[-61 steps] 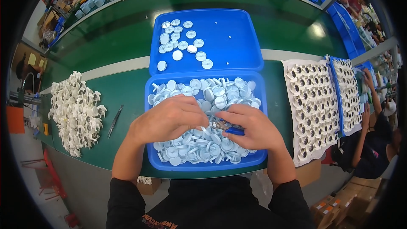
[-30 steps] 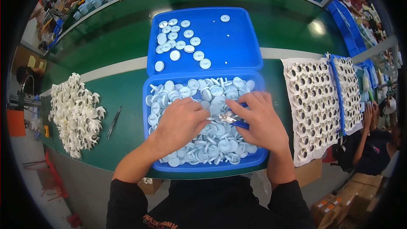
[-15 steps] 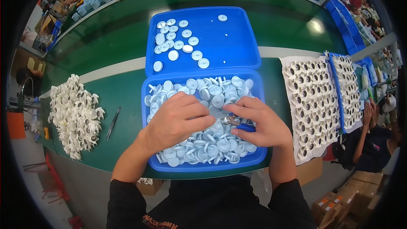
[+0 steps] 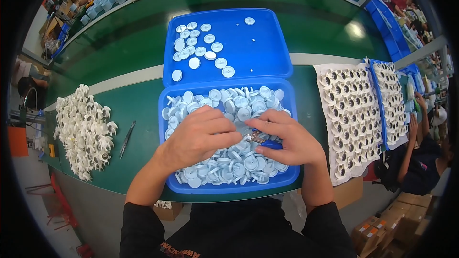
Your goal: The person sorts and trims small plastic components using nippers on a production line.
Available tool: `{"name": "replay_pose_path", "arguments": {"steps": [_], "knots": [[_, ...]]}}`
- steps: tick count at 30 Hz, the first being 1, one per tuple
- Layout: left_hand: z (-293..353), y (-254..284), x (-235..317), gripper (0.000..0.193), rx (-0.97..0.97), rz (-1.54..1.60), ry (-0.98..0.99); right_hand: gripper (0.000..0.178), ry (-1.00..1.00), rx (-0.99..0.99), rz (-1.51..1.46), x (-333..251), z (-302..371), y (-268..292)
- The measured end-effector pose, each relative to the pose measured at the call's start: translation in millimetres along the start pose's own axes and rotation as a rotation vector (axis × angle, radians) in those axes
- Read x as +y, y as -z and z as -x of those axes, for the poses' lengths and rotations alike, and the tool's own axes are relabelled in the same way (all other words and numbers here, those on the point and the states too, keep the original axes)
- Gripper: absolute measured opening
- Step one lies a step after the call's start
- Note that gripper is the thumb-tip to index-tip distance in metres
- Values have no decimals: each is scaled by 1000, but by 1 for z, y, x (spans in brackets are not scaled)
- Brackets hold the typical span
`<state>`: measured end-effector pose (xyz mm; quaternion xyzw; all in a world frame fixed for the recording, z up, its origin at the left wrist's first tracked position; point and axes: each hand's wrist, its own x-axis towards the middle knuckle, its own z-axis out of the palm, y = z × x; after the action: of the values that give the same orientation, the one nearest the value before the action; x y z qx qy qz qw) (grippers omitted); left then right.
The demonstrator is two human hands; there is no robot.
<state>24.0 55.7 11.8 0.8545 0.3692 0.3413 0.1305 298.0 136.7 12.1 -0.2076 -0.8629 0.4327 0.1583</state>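
Head cam: R hand [image 4: 291, 136] w/ pliers [image 4: 272, 144], L hand [image 4: 203, 134] curled (can't tell its grip)

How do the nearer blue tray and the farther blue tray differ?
The nearer tray is heaped with pale blue discs, while the farther tray holds only a scattering, mostly toward its left. The discs hide most of the nearer tray's bottom; much of the farther tray's shows. Both hands, left and right, are over the nearer tray, not the farther. Both trays are blue with rounded corners.
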Motion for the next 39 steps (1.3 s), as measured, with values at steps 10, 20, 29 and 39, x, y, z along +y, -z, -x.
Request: {"name": "replay_pose_path", "arguments": {"steps": [10, 20, 29, 39], "knots": [[1, 10, 0, 24, 4, 6, -7, 55, 46, 108, 7, -3, -5, -12], [7, 26, -9, 21, -109, -24, 78, 55, 75, 164, 228, 0, -8, -21], [13, 2, -39, 34, 66, -460, 497, 74, 80, 164, 564, -10, -5, -11], [14, -25, -46, 37, 5, -406, 477, 73, 80, 202, 683, -21, -8, -24]]}}
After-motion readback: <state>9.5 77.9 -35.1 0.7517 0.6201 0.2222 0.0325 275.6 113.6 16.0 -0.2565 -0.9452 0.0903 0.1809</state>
